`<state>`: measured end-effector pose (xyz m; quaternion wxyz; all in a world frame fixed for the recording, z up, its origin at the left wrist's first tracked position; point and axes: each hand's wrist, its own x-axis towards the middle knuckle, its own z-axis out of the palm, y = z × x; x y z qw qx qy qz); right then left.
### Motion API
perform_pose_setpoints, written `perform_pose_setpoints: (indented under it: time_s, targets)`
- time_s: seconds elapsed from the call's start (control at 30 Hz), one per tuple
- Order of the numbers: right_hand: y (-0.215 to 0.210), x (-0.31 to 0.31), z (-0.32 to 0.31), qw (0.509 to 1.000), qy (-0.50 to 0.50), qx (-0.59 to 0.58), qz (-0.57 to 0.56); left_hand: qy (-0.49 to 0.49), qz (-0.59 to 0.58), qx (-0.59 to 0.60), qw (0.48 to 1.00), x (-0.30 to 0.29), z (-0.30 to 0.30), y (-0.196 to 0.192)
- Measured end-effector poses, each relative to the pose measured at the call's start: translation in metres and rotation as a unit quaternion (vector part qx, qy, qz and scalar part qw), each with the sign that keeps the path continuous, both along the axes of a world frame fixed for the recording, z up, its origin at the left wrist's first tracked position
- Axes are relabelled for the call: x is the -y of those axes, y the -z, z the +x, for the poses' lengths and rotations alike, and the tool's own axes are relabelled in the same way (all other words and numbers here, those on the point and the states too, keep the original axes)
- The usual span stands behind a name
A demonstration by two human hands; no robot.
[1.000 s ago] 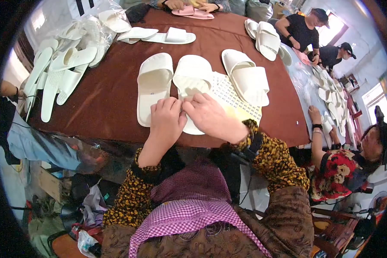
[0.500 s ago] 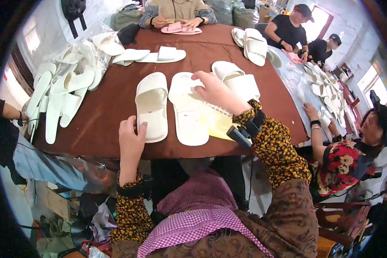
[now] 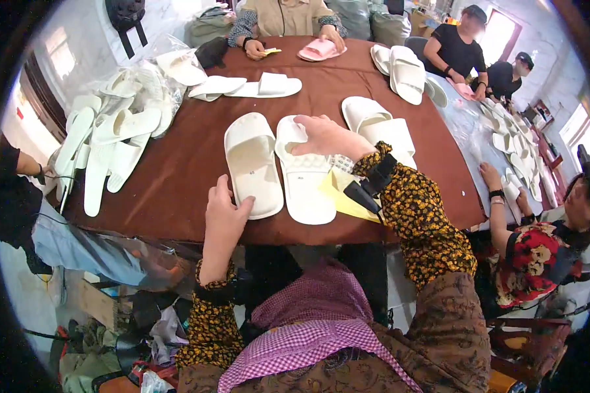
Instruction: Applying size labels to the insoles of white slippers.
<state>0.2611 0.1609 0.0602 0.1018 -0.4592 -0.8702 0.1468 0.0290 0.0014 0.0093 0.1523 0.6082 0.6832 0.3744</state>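
Observation:
Two white slide slippers lie side by side, toes pointing away from me. At the heel of the left slipper (image 3: pixel 263 177), my left hand (image 3: pixel 226 213) rests its thumb on the edge, fingers apart along the outer side. Over the strap of the right slipper (image 3: pixel 305 196) bends my right hand (image 3: pixel 331 139), thumb and forefinger curved toward the strap. From beneath its palm comes a yellow sheet (image 3: pixel 353 198) with a white printed label strip, seemingly held by the curled fingers, which are mostly hidden. Further right sits another white pair (image 3: pixel 393 134).
The brown-covered table (image 3: pixel 203 170) bears a pile of white slippers (image 3: pixel 121 141) and plastic bags on its left. More white slippers (image 3: pixel 269 85) lie further back. Across the table, a person handles a pink slipper (image 3: pixel 321 49). Other people sit at a side table on the right.
My right hand has come down closer to the right slipper's strap, and the yellow sheet has tilted. Across the table, the person's hands have moved apart. The whole view has shifted slightly.

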Motion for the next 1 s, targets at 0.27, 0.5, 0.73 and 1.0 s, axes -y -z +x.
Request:
perform_pose_setpoints:
  time_s: [0.27, 0.5, 0.73, 1.0]
  targets:
    - [0.003, 0.024, -0.021, 0.999, 0.016, -0.047, -0.017, 0.061, -0.031, 0.126, 0.990, 0.013, 0.002, -0.007]
    - [0.003, 0.014, -0.006, 0.976, -0.067, -0.159, -0.136, 0.110, 0.098, -0.003, 0.989, -0.034, -0.057, -0.026]
    - [-0.013, 0.018, 0.017, 0.973, -0.003, -0.168, -0.161, 0.156, 0.111, -0.150, 0.970, -0.092, -0.075, -0.013]
    - [-0.047, 0.059, 0.055, 0.952, 0.006, -0.266, -0.152, 0.169, -0.021, -0.149, 0.974, -0.139, -0.082, -0.002]
